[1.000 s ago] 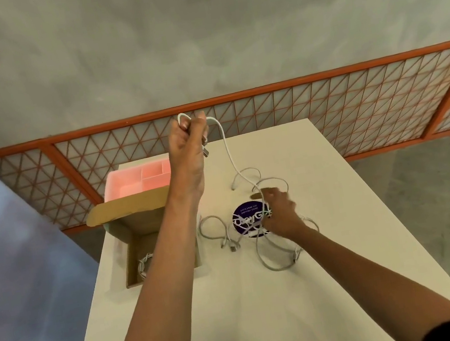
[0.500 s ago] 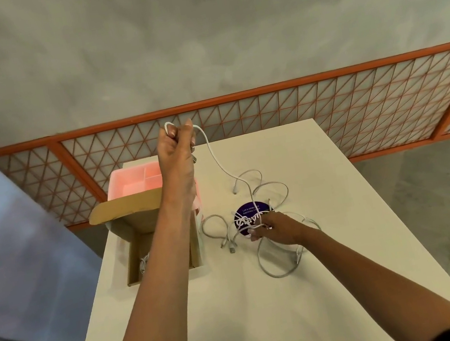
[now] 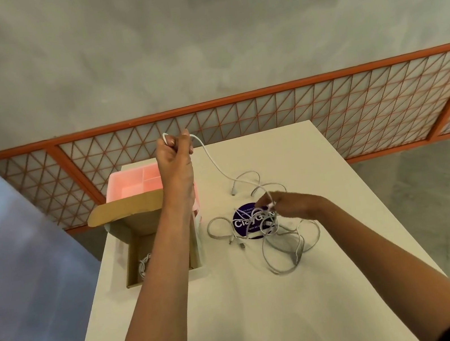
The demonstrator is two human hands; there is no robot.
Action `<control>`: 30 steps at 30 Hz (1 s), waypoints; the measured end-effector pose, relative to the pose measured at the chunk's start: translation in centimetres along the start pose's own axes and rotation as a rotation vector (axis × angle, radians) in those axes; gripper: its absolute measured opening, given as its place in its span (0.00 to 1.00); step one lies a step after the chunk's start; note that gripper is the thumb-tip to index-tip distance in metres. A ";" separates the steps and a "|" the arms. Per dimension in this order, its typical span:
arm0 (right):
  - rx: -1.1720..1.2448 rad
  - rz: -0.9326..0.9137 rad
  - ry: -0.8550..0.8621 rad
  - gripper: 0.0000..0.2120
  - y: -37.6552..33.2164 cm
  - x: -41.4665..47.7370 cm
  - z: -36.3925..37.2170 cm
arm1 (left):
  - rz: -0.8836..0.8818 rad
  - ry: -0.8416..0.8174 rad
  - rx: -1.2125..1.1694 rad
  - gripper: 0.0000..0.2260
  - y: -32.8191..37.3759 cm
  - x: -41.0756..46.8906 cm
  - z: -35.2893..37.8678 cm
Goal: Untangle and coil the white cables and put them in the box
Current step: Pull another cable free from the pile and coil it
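Note:
A tangle of white cables [image 3: 280, 238] lies on the white table [image 3: 256, 314], partly over a round purple sticker [image 3: 245, 222]. My left hand [image 3: 175, 157] is raised above the table's far end and grips one white cable [image 3: 213, 160], which runs down from the fist to the tangle. My right hand [image 3: 289, 204] pinches strands at the top of the tangle. An open cardboard box [image 3: 134, 224] stands at the table's left edge, with a coiled white cable [image 3: 143, 265] inside; my left forearm hides part of the box.
A pink divided tray [image 3: 133, 182] sits behind the box at the far left corner. An orange lattice railing [image 3: 328, 117] runs beyond the table's far edge. The table's left edge drops off beside the box.
My left hand has drifted left while still holding the cable up. My right hand has lifted slightly and shifted from pressing on the tangle to pinching strands of it.

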State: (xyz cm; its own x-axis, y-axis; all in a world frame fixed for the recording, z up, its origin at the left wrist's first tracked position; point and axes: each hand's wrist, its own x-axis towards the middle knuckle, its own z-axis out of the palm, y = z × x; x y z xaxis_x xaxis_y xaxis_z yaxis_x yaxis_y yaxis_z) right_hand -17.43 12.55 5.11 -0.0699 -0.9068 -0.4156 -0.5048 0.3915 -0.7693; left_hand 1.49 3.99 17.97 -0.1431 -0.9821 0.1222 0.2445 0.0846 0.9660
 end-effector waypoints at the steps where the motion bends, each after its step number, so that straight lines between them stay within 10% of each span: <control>1: 0.011 0.002 0.106 0.10 -0.7 -0.3 -0.6 | -0.004 0.010 0.009 0.09 -0.1 0.0 0.0; 6: -0.195 0.115 0.363 0.10 -2.7 -0.6 -1.9 | -0.025 0.030 0.017 0.10 -0.8 0.2 0.0; 14: 0.151 0.332 0.295 0.13 -1.7 -0.5 -1.1 | -0.044 -0.021 0.036 0.14 -2.0 0.1 0.0; 20: -0.127 0.446 0.098 0.15 -2.0 -1.2 -1.8 | -0.036 -0.042 0.109 0.14 -2.4 -0.3 0.0; 30: -0.222 0.341 0.284 0.12 -1.3 -1.1 -4.4 | -0.133 -0.198 0.141 0.14 -2.9 0.0 -0.3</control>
State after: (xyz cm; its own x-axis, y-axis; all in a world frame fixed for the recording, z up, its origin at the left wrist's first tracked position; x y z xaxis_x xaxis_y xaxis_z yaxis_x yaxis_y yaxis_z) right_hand -20.45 12.35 8.70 -0.4790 -0.7515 -0.4537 -0.5815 0.6588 -0.4773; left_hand 1.09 3.66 15.14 -0.3534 -0.9352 0.0214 0.0771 -0.0063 0.9970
